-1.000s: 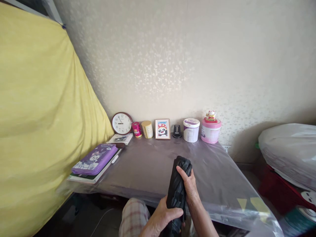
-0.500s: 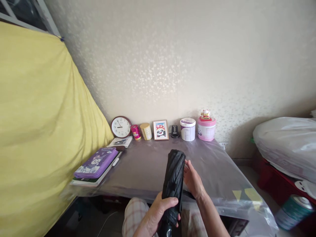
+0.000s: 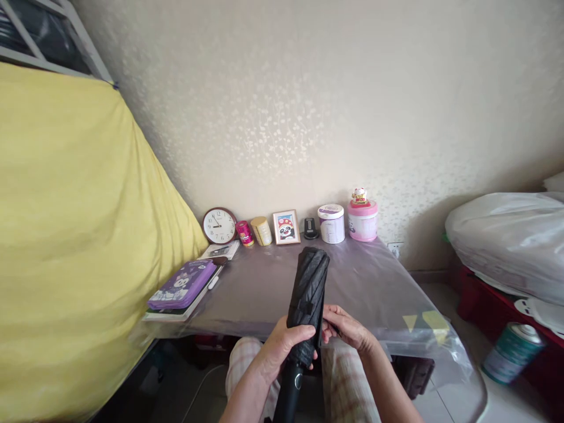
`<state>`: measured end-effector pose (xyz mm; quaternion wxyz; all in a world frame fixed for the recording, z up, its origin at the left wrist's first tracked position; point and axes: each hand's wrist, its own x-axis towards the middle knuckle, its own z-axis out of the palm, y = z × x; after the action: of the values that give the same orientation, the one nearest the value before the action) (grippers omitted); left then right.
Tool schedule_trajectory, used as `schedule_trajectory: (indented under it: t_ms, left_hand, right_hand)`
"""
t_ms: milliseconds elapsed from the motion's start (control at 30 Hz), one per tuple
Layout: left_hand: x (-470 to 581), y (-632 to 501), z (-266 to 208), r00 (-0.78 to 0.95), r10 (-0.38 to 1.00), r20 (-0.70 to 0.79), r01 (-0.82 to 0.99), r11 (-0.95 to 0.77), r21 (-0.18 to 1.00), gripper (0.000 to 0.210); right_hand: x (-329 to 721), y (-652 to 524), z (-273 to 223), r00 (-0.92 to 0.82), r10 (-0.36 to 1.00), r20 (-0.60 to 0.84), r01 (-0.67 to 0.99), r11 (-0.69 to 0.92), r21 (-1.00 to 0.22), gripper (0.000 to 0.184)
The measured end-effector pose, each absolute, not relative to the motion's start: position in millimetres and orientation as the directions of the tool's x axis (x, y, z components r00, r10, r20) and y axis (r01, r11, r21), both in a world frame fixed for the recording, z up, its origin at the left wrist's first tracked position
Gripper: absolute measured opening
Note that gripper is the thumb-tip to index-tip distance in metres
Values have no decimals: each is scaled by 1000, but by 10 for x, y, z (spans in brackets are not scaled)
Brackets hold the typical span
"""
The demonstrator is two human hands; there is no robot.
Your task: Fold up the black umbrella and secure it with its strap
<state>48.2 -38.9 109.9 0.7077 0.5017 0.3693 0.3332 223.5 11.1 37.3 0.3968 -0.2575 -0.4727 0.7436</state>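
Note:
A folded black umbrella (image 3: 307, 294) stands tilted in front of me, its canopy end up and its dark handle (image 3: 288, 390) pointing down toward my lap. My left hand (image 3: 288, 343) is wrapped round the lower canopy, thumb across the front. At the canopy's right side, my right hand (image 3: 346, 326) has its fingers pinched together on what looks like the umbrella's black strap (image 3: 335, 331). Most of that strap is hidden behind the fingers and canopy.
A table (image 3: 259, 294) under clear plastic lies ahead. Along the wall stand a clock (image 3: 219, 225), tins, a picture frame (image 3: 286, 227) and tubs (image 3: 331, 225). A purple case (image 3: 183, 285) rests on books at left. A spray can (image 3: 513, 352) is at lower right.
My right hand has gone from open fingers beside the upper canopy down to a pinch lower on the umbrella's right side. The handle now shows more; my left hand keeps its grip.

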Motion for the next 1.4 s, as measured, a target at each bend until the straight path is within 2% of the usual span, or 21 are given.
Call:
schedule_trajectory:
  t_ms: [100,233,367,533,733,867,967,1067,1200,1267,1333,1400]
  left_hand:
    - [468,-389,1134,507,844,-177,-83,252,964,36]
    - [452,-363,1144,488,852,-188,-68,252,965,36]
    - [455,-363,1170,431,875,-220,-40,261,964,43]
    - [481,-345,1212,352,912,-212,-27,236,971,55]
    - [412,-118,1177,187,965,-184,33,182,983,45]
    - [366,19,1071,172,964,-205,61,198,978,43]
    - [392,54,997,183,957,-226,76,215,974,40]
    - [440,74,966,215,946,-243,80,231,970,40]
    - [466,155,923,248,924,-290,69,281,957,45]
    - [466,202,886,261,911,-319,58,315,947,46]
    - [472,233,855,278,900,-336,43,338,940,47]
    - [484,248,845,291,893,-344,27,351,936,47]
  right_hand:
    - [2282,107,351,-554,832,28,-332,-190,-924,32]
    - [2272,116,337,-515,857,8,-320,-184,-929,32]
    - [2208,177,271,-412,911,-1,-288,-131,-949,37]
    - [2136,282,135,-287,956,63,-248,-10,-969,41]
    - [2227,236,313,-186,979,80,-161,50,-986,39]
    - [2193,180,561,-119,941,316,-65,310,-949,30]
    - [2082,187,672,-95,893,440,-115,429,-896,26]
    - [2020,224,683,-170,890,423,-266,372,-889,25]
    - [2081,270,594,-274,904,327,-382,210,-900,13]
    - [2137,287,544,-279,917,285,-433,145,-890,20]
    - [2192,298,510,-250,933,261,-445,129,-886,24]
    - [2245,301,491,-216,948,234,-399,133,-907,21]
